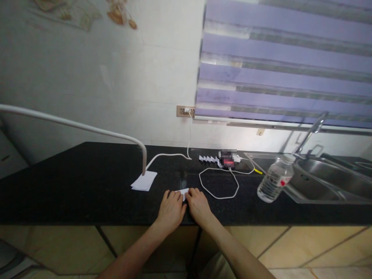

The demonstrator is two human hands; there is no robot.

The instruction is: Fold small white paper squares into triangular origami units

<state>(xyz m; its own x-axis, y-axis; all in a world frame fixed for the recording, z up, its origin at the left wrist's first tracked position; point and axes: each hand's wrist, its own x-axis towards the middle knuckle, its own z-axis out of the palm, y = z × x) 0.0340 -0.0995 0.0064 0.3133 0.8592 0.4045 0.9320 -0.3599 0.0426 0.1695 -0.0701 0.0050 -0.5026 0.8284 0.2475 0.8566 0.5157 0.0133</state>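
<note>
A small piece of white paper (183,192) lies near the front of the black countertop (116,209), mostly covered by my fingers. My left hand (172,209) grips its left part with bent fingers, thumb toward the middle. From the other side, my right hand (199,205) presses and pinches the right part, close beside the left thumb. Folds in the paper are hard to make out under the fingers. To the left rests a small stack of white paper sheets (147,181). Farther back stands a row of small folded white paper pieces (207,159).
A white cable (219,198) loops right of my hands, beside a pixelated device (227,159). The clear plastic bottle (274,180) stands before the steel sink (316,178). A white bent rod (113,133) reaches in from the left over the stack. A wall outlet (183,111) holds a plug.
</note>
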